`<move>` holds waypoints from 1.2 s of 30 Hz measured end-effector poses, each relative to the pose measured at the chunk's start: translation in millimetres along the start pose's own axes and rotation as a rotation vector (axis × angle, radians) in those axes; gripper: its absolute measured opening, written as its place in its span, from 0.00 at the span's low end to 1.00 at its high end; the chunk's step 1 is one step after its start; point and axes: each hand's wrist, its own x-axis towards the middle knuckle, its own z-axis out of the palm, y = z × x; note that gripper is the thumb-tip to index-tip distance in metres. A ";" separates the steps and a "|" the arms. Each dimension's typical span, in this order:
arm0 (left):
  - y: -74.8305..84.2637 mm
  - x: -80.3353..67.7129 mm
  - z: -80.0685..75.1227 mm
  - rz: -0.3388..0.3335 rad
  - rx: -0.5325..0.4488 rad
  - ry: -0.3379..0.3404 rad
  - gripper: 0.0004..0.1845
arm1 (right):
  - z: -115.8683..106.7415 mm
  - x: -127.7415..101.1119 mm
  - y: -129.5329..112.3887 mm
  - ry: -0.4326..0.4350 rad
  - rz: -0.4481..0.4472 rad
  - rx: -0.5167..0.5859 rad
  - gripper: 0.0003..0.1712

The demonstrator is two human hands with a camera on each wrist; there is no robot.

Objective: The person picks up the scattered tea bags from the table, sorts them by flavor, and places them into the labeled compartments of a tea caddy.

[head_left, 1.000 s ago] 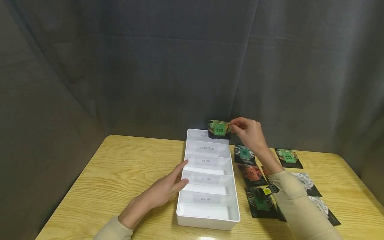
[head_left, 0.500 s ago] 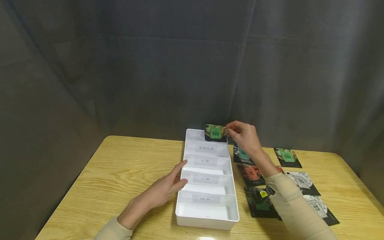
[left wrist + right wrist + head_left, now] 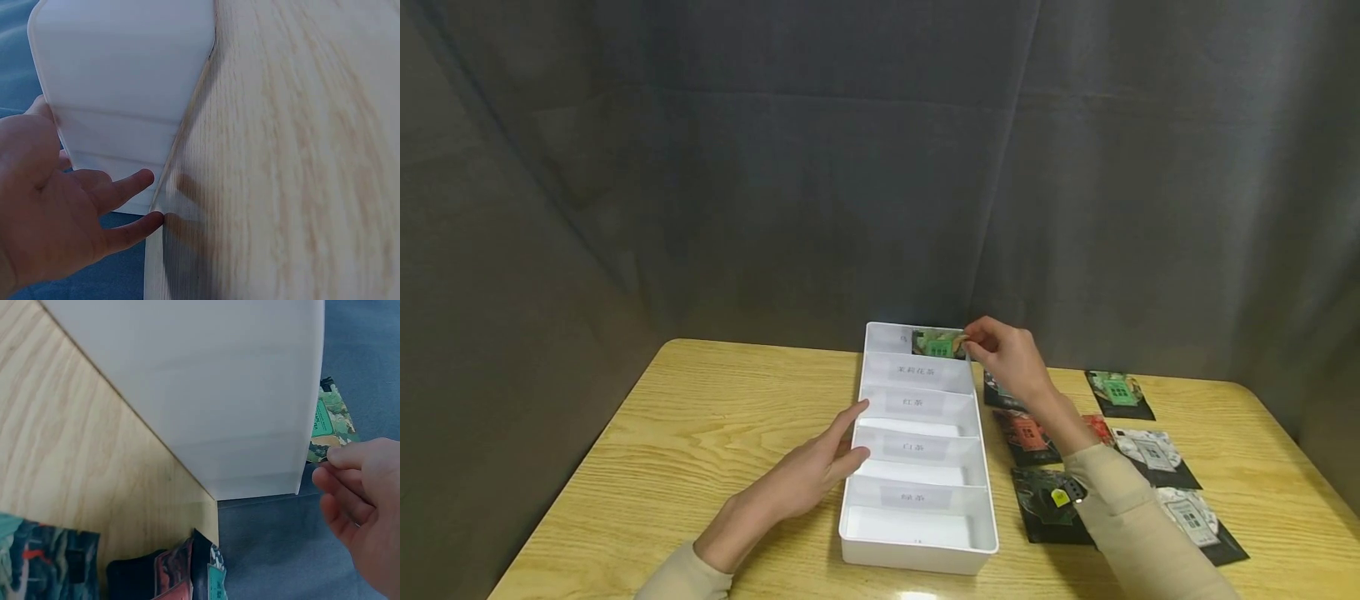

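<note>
My right hand (image 3: 1009,357) pinches the right-hand corner of a flat black sachet with green leafy artwork and a bright green label (image 3: 938,343) between thumb and fingertip. The sachet is partway into the farthest section of a long white plastic box with five compartments (image 3: 917,560), on that section's right side; its lower edge is hidden behind the divider. My left hand (image 3: 805,477) lies along the box's left side, thumb and index finger spread apart and touching near the rim, the other fingers extended beside the outer wall.

The box stands on a pale wood-grain table (image 3: 737,417), a paper label in each compartment. Right of it lie more sachets: a black one with a red label (image 3: 1028,437), two black-and-white ones (image 3: 1157,457), and a second green-labelled one (image 3: 1120,393) near the back edge. Behind everything hangs a dark grey curtain (image 3: 820,183).
</note>
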 end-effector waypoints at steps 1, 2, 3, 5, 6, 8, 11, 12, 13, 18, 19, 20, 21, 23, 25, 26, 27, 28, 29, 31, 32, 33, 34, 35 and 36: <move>-0.1 0.2 -0.3 0.003 -0.002 -0.001 0.34 | 0.6 -0.4 0.8 -0.004 -0.003 -0.005 0.08; -0.1 0.2 -0.5 0.005 -0.003 -0.003 0.34 | 1.4 -0.9 1.4 -0.011 -0.004 -0.008 0.08; -0.3 0.3 -0.5 0.006 -0.005 -0.004 0.34 | 2.0 -1.5 2.1 -0.019 -0.005 -0.009 0.08; -0.7 0.4 -0.6 0.007 -0.004 -0.004 0.34 | 3.1 -2.7 3.0 -0.038 -0.002 -0.013 0.07; -0.7 0.5 -0.5 0.007 -0.003 -0.004 0.34 | 3.7 -3.4 3.6 -0.047 -0.002 -0.019 0.07; -0.8 0.6 -0.3 0.005 0.003 -0.002 0.34 | 4.3 -4.7 4.5 -0.061 -0.005 -0.032 0.06; -0.7 1.0 -0.1 0.007 0.007 0.000 0.34 | 4.9 -6.3 6.0 -0.073 -0.017 -0.056 0.06; -0.5 1.2 -0.1 0.008 0.006 0.001 0.34 | 5.1 -6.8 6.2 -0.075 -0.020 -0.062 0.06; -0.3 1.3 -0.1 0.009 0.007 0.002 0.34 | 5.3 -7.3 6.4 -0.078 -0.022 -0.066 0.06; 0.0 1.8 0.1 0.011 0.002 0.000 0.34 | 5.5 -8.7 7.1 -0.080 -0.036 -0.068 0.08; 0.2 1.8 0.1 0.010 0.003 0.000 0.34 | 5.3 -8.8 7.2 -0.079 -0.042 -0.067 0.08; 0.4 1.8 0.1 0.009 0.003 0.000 0.34 | 5.2 -8.9 7.3 -0.078 -0.047 -0.068 0.08; 0.7 1.8 0.0 0.007 0.005 0.001 0.34 | 4.9 -9.1 7.3 -0.078 -0.051 -0.068 0.09; 1.3 1.7 -0.2 0.002 0.009 0.004 0.34 | 4.5 -9.2 7.4 -0.078 -0.056 -0.070 0.09; 1.9 1.4 -0.5 -0.003 0.013 0.006 0.34 | 3.5 -9.3 7.5 -0.077 -0.059 -0.070 0.09; 2.1 1.3 -0.7 -0.005 0.013 0.007 0.34 | 2.8 -9.2 7.6 -0.077 -0.060 -0.070 0.09; 2.2 1.2 -0.7 -0.005 0.015 0.008 0.34 | 2.0 -9.1 8.0 -0.076 -0.060 -0.071 0.09; 2.4 1.2 -0.8 -0.005 0.018 0.009 0.34 | 1.1 -8.9 8.4 -0.075 -0.060 -0.071 0.09; 2.4 1.3 -0.9 -0.004 0.018 0.010 0.34 | 0.0 -8.8 9.0 -0.073 -0.060 -0.070 0.09; 2.4 1.2 -1.0 -0.003 0.021 0.012 0.34 | -2.3 -8.9 10.8 -0.069 -0.056 -0.070 0.09; 2.3 1.1 -0.9 -0.002 0.021 0.012 0.34 | -3.6 -9.2 11.8 -0.066 -0.055 -0.072 0.09; 2.1 1.0 -0.8 -0.001 0.022 0.012 0.34 | -4.9 -9.4 13.2 -0.064 -0.053 -0.073 0.09; 2.0 0.9 -0.8 0.000 0.023 0.012 0.34 | -6.4 -9.9 14.1 -0.061 -0.050 -0.069 0.08; 1.8 0.8 -0.7 0.001 0.024 0.013 0.34 | -7.9 -10.3 15.5 -0.060 -0.047 -0.068 0.08; 1.6 0.4 -0.6 0.000 0.025 0.013 0.34 | -9.3 -10.7 16.8 -0.056 -0.045 -0.066 0.08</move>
